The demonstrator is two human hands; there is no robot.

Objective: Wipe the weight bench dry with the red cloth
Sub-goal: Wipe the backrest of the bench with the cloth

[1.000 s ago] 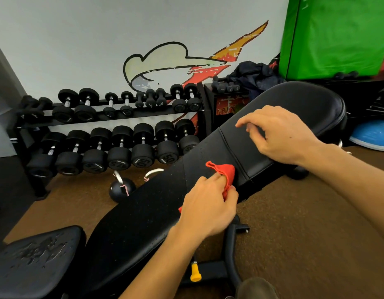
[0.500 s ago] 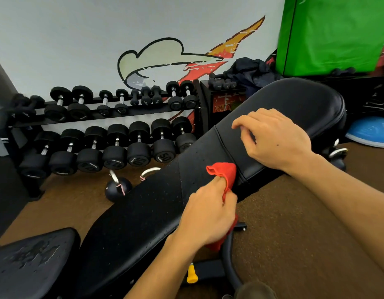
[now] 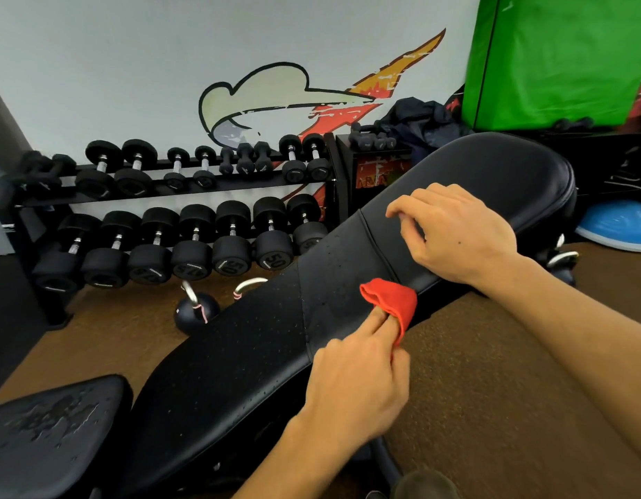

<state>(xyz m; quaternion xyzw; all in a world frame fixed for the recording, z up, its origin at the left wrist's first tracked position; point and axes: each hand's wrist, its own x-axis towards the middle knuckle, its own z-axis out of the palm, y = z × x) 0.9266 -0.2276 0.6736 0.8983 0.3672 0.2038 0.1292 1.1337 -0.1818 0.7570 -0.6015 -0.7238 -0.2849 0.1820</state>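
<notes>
Red cloth (image 3: 392, 300), pinched in the left hand (image 3: 358, 383), sits mid-bench (image 3: 239, 354); right hand (image 3: 459, 239) rests there, loosely curled, empty. Droplets lower down and the wet seat (image 3: 52, 426) look unwiped.

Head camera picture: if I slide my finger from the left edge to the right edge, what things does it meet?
Bench seat pad → kettlebell → red cloth → right hand → blue dome.

We see black surface (image 3: 239, 354), droplets on it; cloth (image 3: 394, 300) on it in left hand (image 3: 355, 383); right hand (image 3: 463, 239) rests farther up.
</notes>
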